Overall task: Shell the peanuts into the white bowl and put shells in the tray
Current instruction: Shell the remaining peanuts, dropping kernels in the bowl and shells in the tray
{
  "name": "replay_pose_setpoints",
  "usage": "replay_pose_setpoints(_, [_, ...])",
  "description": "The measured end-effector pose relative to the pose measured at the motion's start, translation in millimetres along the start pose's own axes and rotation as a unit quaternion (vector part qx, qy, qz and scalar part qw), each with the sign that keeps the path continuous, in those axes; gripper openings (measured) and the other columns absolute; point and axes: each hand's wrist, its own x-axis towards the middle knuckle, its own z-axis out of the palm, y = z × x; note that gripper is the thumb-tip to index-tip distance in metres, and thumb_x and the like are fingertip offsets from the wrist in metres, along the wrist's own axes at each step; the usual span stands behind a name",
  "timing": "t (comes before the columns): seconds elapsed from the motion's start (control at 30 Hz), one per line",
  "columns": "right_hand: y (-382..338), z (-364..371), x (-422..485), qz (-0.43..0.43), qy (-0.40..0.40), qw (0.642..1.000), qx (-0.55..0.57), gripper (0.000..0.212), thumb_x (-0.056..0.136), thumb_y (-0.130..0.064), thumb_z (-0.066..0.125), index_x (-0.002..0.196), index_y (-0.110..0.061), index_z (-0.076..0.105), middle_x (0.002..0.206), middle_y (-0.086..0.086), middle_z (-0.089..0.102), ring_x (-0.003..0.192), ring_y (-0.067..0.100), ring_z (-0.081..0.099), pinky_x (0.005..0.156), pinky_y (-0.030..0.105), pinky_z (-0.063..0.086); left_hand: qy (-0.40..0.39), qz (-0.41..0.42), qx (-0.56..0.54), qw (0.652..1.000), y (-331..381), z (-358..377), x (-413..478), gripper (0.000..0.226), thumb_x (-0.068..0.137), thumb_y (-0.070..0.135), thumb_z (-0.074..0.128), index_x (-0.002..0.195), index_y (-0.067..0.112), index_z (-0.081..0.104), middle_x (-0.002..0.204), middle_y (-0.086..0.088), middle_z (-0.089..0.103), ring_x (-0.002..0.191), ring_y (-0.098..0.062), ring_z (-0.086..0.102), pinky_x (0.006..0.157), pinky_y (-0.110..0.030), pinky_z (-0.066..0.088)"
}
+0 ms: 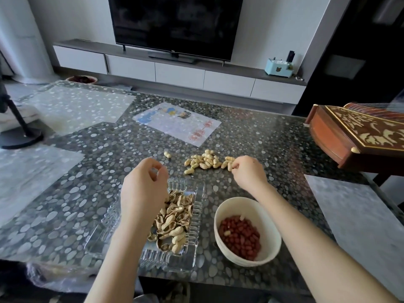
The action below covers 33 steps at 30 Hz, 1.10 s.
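Note:
A pile of unshelled peanuts (204,161) lies on the pebble-patterned table, with one stray peanut (167,154) to its left. My right hand (248,171) reaches into the pile's right end and pinches a peanut (230,166). My left hand (143,189) hovers over the far end of the clear glass tray (197,217), fingers loosely curled and holding nothing I can see. The tray holds several empty shells (173,224). The white bowl (271,235) to its right contains red-skinned kernels (240,236).
A carved wooden box (358,136) stands at the table's right edge. A printed sheet (177,123) lies beyond the peanuts. Pale sheets (360,217) lie at the right and left sides of the table. A black stand base (20,138) sits far left.

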Motion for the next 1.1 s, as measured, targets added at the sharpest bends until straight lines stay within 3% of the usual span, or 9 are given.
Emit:
replay_pose_setpoints(0.1, [14.9, 4.3, 31.2, 0.058, -0.025, 0.997, -0.038, 0.026, 0.095, -0.01, 0.052, 0.118, -0.014, 0.063, 0.122, 0.01, 0.062, 0.113, 0.028, 0.058, 0.088, 0.032, 0.047, 0.016, -0.003, -0.019, 1.0, -2.0, 0.6, 4.1, 0.008, 0.094, 0.024, 0.051, 0.092, 0.019, 0.057, 0.063, 0.002, 0.057, 0.054, -0.017, 0.052, 0.049, -0.026, 0.035])
replay_pose_setpoints(0.2, [22.6, 11.3, 50.0, 0.056, -0.059, 0.996, -0.048, 0.028, 0.097, -0.019, 0.052, 0.124, -0.021, 0.06, 0.128, 0.007, 0.059, 0.117, 0.026, 0.055, 0.091, 0.033, 0.046, 0.021, -0.001, -0.023, 1.0, -3.3, 0.6, 8.0, 0.008, 0.094, 0.023, 0.051, 0.092, 0.019, 0.057, 0.066, 0.001, 0.058, 0.056, -0.017, 0.052, 0.05, -0.027, 0.038])
replay_pose_setpoints(0.43, [35.1, 23.3, 51.3, 0.03, -0.026, 0.999, 0.007, 0.019, 0.092, -0.03, 0.06, 0.105, -0.017, 0.064, 0.113, 0.006, 0.064, 0.105, 0.024, 0.057, 0.082, 0.031, 0.042, 0.01, 0.008, -0.005, 1.0, 0.3, 5.4, 12.7, 0.007, 0.095, 0.023, 0.05, 0.092, 0.02, 0.055, 0.064, 0.002, 0.055, 0.053, -0.013, 0.046, 0.048, -0.026, 0.029])
replay_pose_setpoints(0.6, [28.3, -3.1, 13.6, -0.052, -0.005, 0.982, 0.184, 0.015, 0.081, -0.019, 0.074, 0.087, -0.016, 0.061, 0.088, -0.001, 0.065, 0.078, 0.012, 0.057, 0.065, 0.022, 0.043, -0.048, 0.032, -0.009, 0.998, 11.2, 12.7, 3.9, 0.018, 0.095, 0.028, 0.05, 0.084, 0.018, 0.06, 0.062, 0.002, 0.056, 0.051, -0.011, 0.044, 0.046, -0.022, 0.031])
replay_pose_setpoints(0.7, [13.2, -26.4, -38.4, -0.117, -0.022, 0.946, 0.3, 0.016, 0.074, -0.011, 0.079, 0.079, -0.017, 0.065, 0.074, -0.009, 0.069, 0.07, 0.003, 0.063, 0.065, 0.016, 0.048, -0.127, 0.057, -0.047, 0.989, 19.3, 19.0, -8.1, 0.026, 0.096, 0.033, 0.049, 0.081, 0.015, 0.061, 0.065, -0.005, 0.06, 0.049, -0.011, 0.04, 0.047, -0.021, 0.032])
replay_pose_setpoints(0.83, [7.6, -46.5, -97.5, -0.155, -0.044, 0.906, 0.39, 0.014, 0.073, -0.016, 0.081, 0.081, -0.019, 0.071, 0.076, -0.006, 0.073, 0.073, 0.006, 0.067, 0.068, 0.016, 0.052, -0.221, 0.071, -0.089, 0.969, 28.8, 24.2, -29.5, 0.039, 0.095, 0.043, 0.046, 0.076, 0.013, 0.063, 0.065, -0.01, 0.061, 0.051, -0.01, 0.043, 0.054, -0.025, 0.035])
replay_pose_setpoints(0.9, [12.5, -49.3, -114.1, -0.153, -0.05, 0.896, 0.414, 0.015, 0.073, -0.019, 0.081, 0.084, -0.02, 0.071, 0.079, -0.004, 0.073, 0.077, 0.009, 0.068, 0.072, 0.022, 0.054, -0.276, 0.053, -0.131, 0.951, 33.0, 24.4, -39.7, 0.038, 0.094, 0.043, 0.047, 0.074, 0.015, 0.065, 0.061, 0.0, 0.06, 0.053, -0.007, 0.047, 0.059, -0.024, 0.039])
replay_pose_setpoints(1.0, [22.3, -47.7, -126.9, -0.144, -0.049, 0.892, 0.427, 0.018, 0.072, -0.019, 0.081, 0.086, -0.021, 0.07, 0.083, -0.003, 0.073, 0.082, 0.01, 0.069, 0.08, 0.032, 0.056, -0.349, 0.002, -0.25, 0.903, 36.3, 26.1, -47.6, 0.036, 0.091, 0.04, 0.053, 0.082, 0.009, 0.069, 0.062, 0.003, 0.055, 0.062, -0.01, 0.048, 0.068, -0.029, 0.041])
replay_pose_setpoints(1.1, [27.5, -42.8, -134.8, -0.139, -0.048, 0.87, 0.471, 0.019, 0.072, -0.019, 0.08, 0.088, -0.02, 0.07, 0.085, -0.002, 0.073, 0.083, 0.012, 0.07, 0.082, 0.033, 0.056, -0.388, -0.051, -0.336, 0.857, 37.5, 28.5, -52.4, 0.047, 0.08, 0.04, 0.056, 0.091, -0.004, 0.064, 0.066, 0.0, 0.051, 0.063, -0.01, 0.044, 0.065, -0.024, 0.041])
